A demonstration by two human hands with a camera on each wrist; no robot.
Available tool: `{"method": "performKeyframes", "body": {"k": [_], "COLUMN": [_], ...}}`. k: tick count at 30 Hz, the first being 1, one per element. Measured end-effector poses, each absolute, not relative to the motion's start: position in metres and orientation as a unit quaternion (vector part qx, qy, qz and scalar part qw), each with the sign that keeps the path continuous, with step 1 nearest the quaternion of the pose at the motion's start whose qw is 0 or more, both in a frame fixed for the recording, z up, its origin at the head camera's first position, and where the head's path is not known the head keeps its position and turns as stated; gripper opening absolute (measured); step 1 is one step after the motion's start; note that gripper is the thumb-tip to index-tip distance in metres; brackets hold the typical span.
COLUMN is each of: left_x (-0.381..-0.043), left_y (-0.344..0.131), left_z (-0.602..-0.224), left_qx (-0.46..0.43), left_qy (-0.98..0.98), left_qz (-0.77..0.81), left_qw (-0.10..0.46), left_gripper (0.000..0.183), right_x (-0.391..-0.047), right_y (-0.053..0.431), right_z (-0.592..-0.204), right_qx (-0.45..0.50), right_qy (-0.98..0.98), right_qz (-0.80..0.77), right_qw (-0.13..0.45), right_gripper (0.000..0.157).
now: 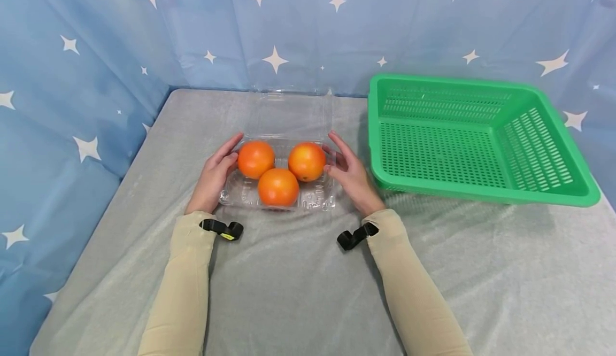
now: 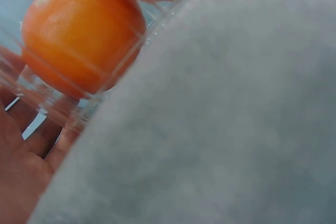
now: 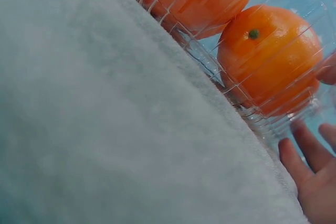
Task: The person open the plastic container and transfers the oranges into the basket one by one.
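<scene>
Three oranges sit in a clear plastic clamshell box (image 1: 315, 198): a left one (image 1: 256, 159), a right one (image 1: 307, 161) and a front one (image 1: 278, 187). The box's clear lid (image 1: 293, 113) is folded back, away from me. My left hand (image 1: 213, 177) holds the box's left side, thumb at the rim beside the left orange. My right hand (image 1: 353, 177) holds the opposite side, with its thumb close to the right orange. Both index fingers reach forward along the box. Through the plastic, the left wrist view shows left fingers (image 2: 44, 135); right fingers (image 3: 310, 150) are spread by the box's wall.
A green perforated basket (image 1: 481, 193) stands to the right of the box. Grey cloth (image 1: 289, 292) covers the table. Blue star-patterned curtains (image 1: 308, 30) hang behind and to the left. Sleeve cloth fills much of both wrist views.
</scene>
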State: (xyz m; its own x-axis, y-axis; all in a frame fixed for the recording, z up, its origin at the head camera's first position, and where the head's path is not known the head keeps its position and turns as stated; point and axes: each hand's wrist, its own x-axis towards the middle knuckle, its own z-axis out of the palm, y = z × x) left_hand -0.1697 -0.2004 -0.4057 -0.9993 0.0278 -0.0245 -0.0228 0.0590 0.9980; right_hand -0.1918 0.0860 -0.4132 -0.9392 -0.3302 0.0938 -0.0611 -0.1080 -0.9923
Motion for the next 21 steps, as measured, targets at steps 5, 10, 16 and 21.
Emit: {"method": "performKeyframes", "body": {"k": [5, 10, 16, 21], "left_x": [-0.1694, -0.1696, -0.1701, -0.1699], "left_y": [-0.2002, -0.2001, -0.1997, -0.1995], "left_z": [-0.4049, -0.4046, -0.4047, -0.4056], "left_qx": [0.002, 0.003, 0.007, 0.011], "left_qy": [0.727, 0.723, 0.720, 0.717], "left_qz": [0.687, 0.690, 0.694, 0.697], "left_qw": [0.018, 0.016, 0.011, 0.007], "left_gripper": [0.041, 0.041, 0.042, 0.042], "right_x": [-0.1917, -0.1920, -0.1920, -0.1917], "right_y": [0.0861, 0.0864, 0.0871, 0.0872], "right_z": [-0.4125, -0.4125, -0.4126, -0.4123], "right_qx": [-0.144, -0.137, -0.135, -0.140], "right_qy": [0.661, 0.663, 0.663, 0.661], "right_qz": [-0.730, -0.729, -0.729, -0.730], "right_qw": [0.093, 0.097, 0.104, 0.106], "right_gripper": [0.070, 0.069, 0.070, 0.069]}}
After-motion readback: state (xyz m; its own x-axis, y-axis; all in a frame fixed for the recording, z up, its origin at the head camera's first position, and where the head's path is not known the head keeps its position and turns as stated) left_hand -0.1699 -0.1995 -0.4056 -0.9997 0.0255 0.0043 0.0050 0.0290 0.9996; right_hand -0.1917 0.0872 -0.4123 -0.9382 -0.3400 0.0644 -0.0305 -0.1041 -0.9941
